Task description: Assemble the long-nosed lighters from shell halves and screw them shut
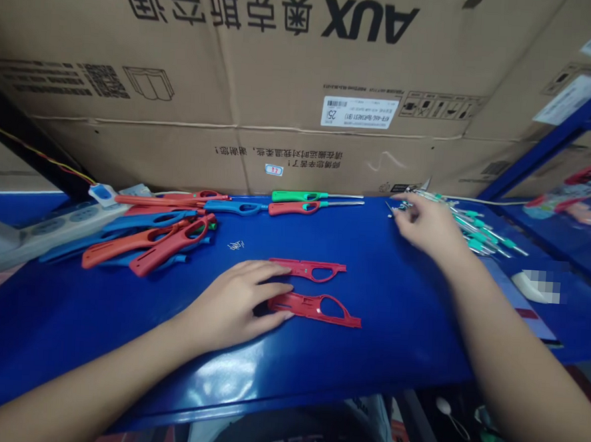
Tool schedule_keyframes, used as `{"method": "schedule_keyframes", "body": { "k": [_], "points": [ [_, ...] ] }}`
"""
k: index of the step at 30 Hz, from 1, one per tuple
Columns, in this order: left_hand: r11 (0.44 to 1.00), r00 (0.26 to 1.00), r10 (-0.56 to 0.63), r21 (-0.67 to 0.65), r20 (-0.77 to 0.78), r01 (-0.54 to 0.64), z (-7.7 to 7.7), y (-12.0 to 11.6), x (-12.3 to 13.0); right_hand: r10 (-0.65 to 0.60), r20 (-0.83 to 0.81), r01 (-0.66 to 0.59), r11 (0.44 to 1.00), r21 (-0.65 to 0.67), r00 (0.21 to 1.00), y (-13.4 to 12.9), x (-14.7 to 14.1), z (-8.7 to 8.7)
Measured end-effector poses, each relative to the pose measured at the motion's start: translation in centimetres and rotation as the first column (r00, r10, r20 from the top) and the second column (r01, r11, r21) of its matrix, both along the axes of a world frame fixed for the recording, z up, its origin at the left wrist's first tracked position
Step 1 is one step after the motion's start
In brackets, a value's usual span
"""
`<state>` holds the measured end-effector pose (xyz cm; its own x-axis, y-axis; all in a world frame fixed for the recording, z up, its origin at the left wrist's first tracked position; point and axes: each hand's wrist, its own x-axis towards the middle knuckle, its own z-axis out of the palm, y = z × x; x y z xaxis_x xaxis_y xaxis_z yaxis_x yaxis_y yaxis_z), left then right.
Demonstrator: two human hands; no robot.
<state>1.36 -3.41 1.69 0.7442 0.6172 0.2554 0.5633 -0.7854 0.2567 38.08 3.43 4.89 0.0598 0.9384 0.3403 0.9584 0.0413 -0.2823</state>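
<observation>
Our left hand (238, 301) lies flat in the lower middle of the frame, fingers spread and pressing the end of a red half shell (315, 307) on the blue table (395, 307). A second red half shell (308, 269) lies just above it, near the fingertips but apart from the first. Our right hand (425, 223) reaches to the upper right of the frame, fingers curled down over some small metal parts (399, 205); we cannot tell if it already pinches one. Just beside it lies a heap of metal rods with green ends (478, 231). At the upper left there is a pile of red and blue shells (149, 235), and at the top middle three finished lighters (306, 203).

We think the small parts may roll or scatter if the fingers push them instead of gripping. Also the lower shell could slide towards the table edge, because only its end is held.
</observation>
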Motion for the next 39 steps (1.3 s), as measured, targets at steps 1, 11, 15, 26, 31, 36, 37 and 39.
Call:
{"method": "schedule_keyframes", "body": {
  "k": [1,11,15,26,31,36,37,39],
  "points": [
    [1.0,1.0,0.002,0.007,-0.002,-0.002,0.0,0.0,0.0,-0.132,0.034,0.133,0.99,-0.042,0.991,0.3,1.0,0.2],
    [0.996,1.0,-0.006,0.087,0.015,0.005,-0.2,0.1,-0.1,-0.5,0.216,0.542,0.801,-0.253,0.839,2.1,7.1,-0.7],
    [0.992,1.0,0.0,0.124,0.01,-0.001,-0.3,0.1,-0.3,-0.473,0.211,0.518,0.791,-0.325,0.855,2.9,8.1,-1.9],
    [0.994,1.0,0.002,0.109,0.003,-0.002,-0.2,0.1,-0.2,-0.433,0.105,0.445,0.875,-0.193,0.895,2.8,8.2,-2.2],
    [0.995,1.0,0.0,0.101,-0.006,0.0,-0.3,0.1,-0.3,-0.383,-0.009,0.383,0.923,-0.029,0.924,2.1,6.9,-1.1],
    [0.996,1.0,0.005,0.095,0.004,-0.006,-0.2,0.1,-0.4,-0.269,-0.126,0.282,0.954,0.105,0.955,1.7,5.0,-0.2],
    [0.996,1.0,0.007,0.09,0.007,-0.008,-0.2,0.1,-0.4,-0.24,-0.144,0.258,0.958,0.123,0.96,1.6,4.5,-0.1],
    [0.997,1.0,0.009,0.078,0.018,-0.01,-0.2,0.1,-0.4,-0.154,-0.167,0.182,0.97,0.164,0.974,1.4,3.3,0.0]
  ]
}}
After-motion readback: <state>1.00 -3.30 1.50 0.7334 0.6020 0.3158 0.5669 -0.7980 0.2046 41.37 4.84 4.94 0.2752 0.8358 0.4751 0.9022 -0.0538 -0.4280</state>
